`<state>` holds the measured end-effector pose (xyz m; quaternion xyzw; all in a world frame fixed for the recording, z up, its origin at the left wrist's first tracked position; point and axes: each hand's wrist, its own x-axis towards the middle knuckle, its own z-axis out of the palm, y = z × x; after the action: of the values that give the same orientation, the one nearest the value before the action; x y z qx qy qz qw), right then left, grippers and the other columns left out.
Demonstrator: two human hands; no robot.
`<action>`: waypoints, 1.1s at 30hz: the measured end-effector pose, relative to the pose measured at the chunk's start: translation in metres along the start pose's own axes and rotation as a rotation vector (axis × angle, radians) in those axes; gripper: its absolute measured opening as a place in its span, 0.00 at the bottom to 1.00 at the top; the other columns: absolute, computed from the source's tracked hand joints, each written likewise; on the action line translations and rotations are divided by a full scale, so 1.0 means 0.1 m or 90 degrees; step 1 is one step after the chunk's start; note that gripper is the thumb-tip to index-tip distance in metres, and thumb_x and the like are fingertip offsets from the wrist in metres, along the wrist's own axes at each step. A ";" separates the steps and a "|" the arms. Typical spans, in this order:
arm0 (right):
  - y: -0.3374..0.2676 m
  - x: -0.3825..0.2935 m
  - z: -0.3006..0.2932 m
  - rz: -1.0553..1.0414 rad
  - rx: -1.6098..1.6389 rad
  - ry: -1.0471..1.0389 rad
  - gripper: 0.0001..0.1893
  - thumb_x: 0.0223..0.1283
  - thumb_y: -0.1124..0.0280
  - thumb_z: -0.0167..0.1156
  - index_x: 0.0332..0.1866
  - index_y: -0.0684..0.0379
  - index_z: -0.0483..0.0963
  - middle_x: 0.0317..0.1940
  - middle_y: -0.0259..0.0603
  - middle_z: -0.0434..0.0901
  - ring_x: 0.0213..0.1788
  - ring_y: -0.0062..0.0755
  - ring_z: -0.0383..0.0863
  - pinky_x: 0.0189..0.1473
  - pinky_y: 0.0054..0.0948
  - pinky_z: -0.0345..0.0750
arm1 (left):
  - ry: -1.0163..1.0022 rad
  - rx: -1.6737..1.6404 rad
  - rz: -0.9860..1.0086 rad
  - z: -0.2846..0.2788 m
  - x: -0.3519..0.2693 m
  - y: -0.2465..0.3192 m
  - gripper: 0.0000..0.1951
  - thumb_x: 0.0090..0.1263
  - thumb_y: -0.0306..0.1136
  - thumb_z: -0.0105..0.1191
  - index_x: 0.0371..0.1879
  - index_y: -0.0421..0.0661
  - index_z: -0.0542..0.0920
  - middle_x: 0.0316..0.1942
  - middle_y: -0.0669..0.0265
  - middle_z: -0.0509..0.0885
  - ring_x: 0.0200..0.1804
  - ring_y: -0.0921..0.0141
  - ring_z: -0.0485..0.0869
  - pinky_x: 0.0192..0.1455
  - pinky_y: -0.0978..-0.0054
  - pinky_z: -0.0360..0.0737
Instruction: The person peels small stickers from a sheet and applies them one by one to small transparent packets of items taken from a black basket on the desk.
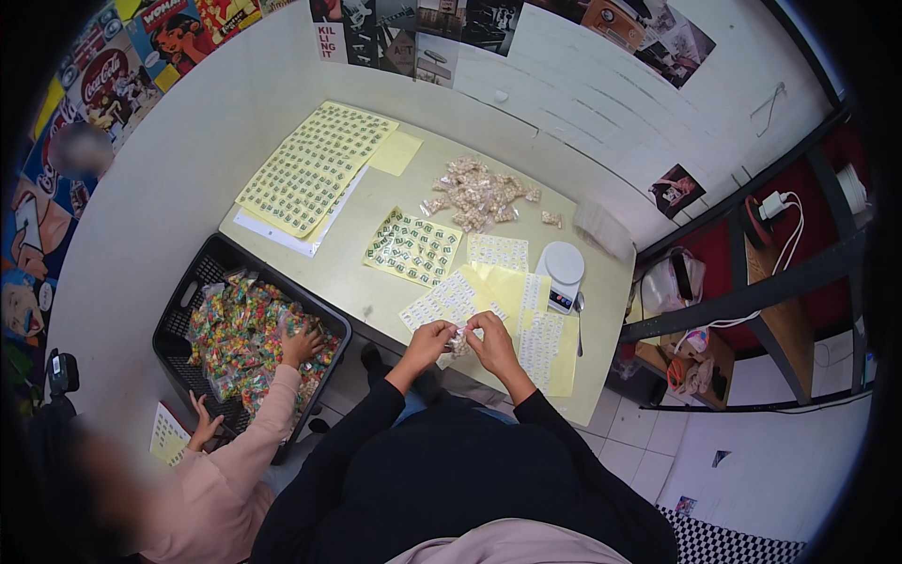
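Between them, my left hand (431, 344) and my right hand (493, 344) hold a small clear plastic bag of pale pieces (461, 342) by its upper part, over the table's near edge. Under and beyond the hands lie sheets of small white stickers (451, 299) on yellow backing. A sheet of round green-printed stickers (416, 247) is a little farther off. Behind it rests a pile of similar filled bags (479, 192), with one bag (552, 219) apart to its right. A white digital scale (564, 264) stands right of the sheets, beside a metal spoon (580, 324).
Left of me, a co-worker's hand (301, 345) reaches among bags of colourful pieces (232, 324) in a black plastic crate (343, 331). Large sticker sheets (317, 166) cover the table's far left. A shelf unit (782, 310) stands at the right.
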<state>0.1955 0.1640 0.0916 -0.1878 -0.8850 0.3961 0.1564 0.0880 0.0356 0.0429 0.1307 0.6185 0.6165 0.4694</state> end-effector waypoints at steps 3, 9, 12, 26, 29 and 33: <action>0.00 0.00 -0.01 0.002 0.000 0.003 0.07 0.53 0.73 0.61 0.34 0.63 0.73 0.36 0.45 0.75 0.44 0.44 0.75 0.49 0.33 0.71 | -0.016 0.056 0.018 0.03 -0.03 0.04 0.10 0.70 0.33 0.52 0.41 0.39 0.80 0.35 0.69 0.81 0.37 0.77 0.79 0.39 0.78 0.79; 0.01 0.02 -0.02 0.003 -0.007 -0.002 0.07 0.52 0.73 0.61 0.33 0.63 0.73 0.35 0.45 0.75 0.42 0.44 0.76 0.48 0.32 0.72 | 0.006 0.110 0.073 0.03 0.01 -0.02 0.10 0.67 0.33 0.56 0.37 0.38 0.81 0.29 0.69 0.83 0.30 0.80 0.78 0.35 0.81 0.76; 0.12 -0.01 0.05 0.053 0.027 0.006 0.07 0.52 0.73 0.62 0.34 0.63 0.73 0.35 0.44 0.76 0.39 0.40 0.78 0.43 0.30 0.73 | 0.021 0.168 0.089 0.04 -0.02 0.03 0.10 0.66 0.33 0.57 0.37 0.38 0.82 0.27 0.69 0.83 0.30 0.80 0.77 0.34 0.81 0.75; 0.46 -0.18 0.25 0.295 0.306 -0.165 0.08 0.60 0.70 0.60 0.35 0.65 0.77 0.29 0.34 0.80 0.33 0.20 0.76 0.38 0.21 0.73 | 0.016 0.319 0.143 0.02 -0.16 -0.06 0.09 0.64 0.33 0.57 0.34 0.39 0.82 0.24 0.63 0.83 0.26 0.77 0.78 0.31 0.76 0.74; 0.49 -0.20 0.30 0.359 0.381 -0.205 0.08 0.62 0.69 0.58 0.36 0.64 0.77 0.29 0.34 0.80 0.33 0.20 0.77 0.39 0.20 0.73 | 0.011 0.306 0.134 -0.03 -0.20 -0.14 0.08 0.64 0.32 0.57 0.33 0.39 0.82 0.23 0.63 0.83 0.26 0.77 0.77 0.31 0.77 0.74; 0.47 -0.20 0.38 0.403 0.432 -0.274 0.09 0.63 0.68 0.58 0.37 0.64 0.77 0.29 0.34 0.80 0.33 0.20 0.77 0.40 0.21 0.74 | 0.024 0.311 0.096 -0.13 -0.31 -0.18 0.07 0.64 0.31 0.57 0.32 0.39 0.82 0.22 0.64 0.82 0.25 0.78 0.76 0.30 0.76 0.73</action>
<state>0.2063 0.1590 0.0292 -0.2996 -0.6186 0.7187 -0.1049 0.1023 0.0011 0.0370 0.2741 0.7462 0.4846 0.3649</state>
